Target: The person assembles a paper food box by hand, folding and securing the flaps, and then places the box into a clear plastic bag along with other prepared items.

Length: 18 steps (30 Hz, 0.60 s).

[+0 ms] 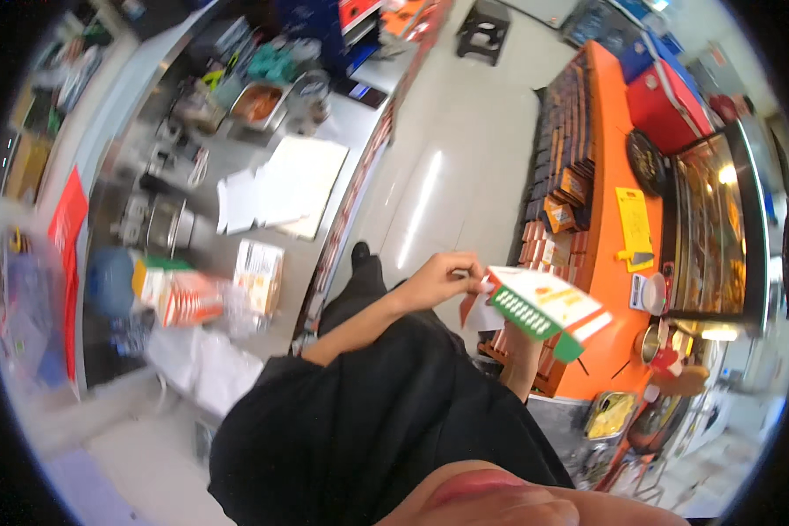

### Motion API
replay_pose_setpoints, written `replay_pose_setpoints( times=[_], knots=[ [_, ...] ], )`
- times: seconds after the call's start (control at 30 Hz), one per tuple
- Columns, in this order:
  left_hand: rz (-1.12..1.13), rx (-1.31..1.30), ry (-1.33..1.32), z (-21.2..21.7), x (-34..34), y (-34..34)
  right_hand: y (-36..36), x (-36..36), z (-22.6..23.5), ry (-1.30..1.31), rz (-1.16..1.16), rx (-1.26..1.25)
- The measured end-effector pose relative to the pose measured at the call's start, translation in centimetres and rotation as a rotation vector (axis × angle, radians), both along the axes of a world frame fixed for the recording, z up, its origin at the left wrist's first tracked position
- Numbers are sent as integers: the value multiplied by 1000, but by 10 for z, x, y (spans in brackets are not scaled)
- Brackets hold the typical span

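Note:
In front of my body is a paper food box [548, 302], white with orange print, a green patterned side and a green flap. At its left edge, my left hand [451, 279] pinches a corner, thumb and fingers together. From below, my right hand [519, 337] holds the box; most of its fingers are hidden behind the cardboard. A pale inner flap [482, 314] hangs between the two hands.
On the left, a steel counter [228, 188] bears white sheets [285, 186], a food tray [259, 105], a phone [362, 93] and cartons [259, 273]. The orange counter [607, 131] on the right has stacked boxes [557, 145] along its side and a glass display case [714, 223]. A black stool [484, 31] stands ahead.

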<state>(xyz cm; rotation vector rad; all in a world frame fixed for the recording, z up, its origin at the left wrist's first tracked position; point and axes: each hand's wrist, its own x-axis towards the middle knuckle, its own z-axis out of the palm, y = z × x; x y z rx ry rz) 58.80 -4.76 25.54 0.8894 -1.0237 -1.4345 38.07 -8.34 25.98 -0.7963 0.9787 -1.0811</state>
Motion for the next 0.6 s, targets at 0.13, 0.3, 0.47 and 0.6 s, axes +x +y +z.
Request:
replay_pose_setpoints(
  times=[0.13, 0.3, 0.47, 0.6],
  knots=[
    [-97, -43, -183, 18, 8, 0, 23, -12, -5, -3, 53, -81],
    [23, -215, -359, 10, -12, 1, 32, 2, -6, 292, 204, -476],
    [486, -276, -242, -9, -5, -10, 34, 5, 15, 558, 142, -895],
    [819, -368, -475, -22, -5, -11, 25, 16, 44, 716, -277, -806]
  ],
)
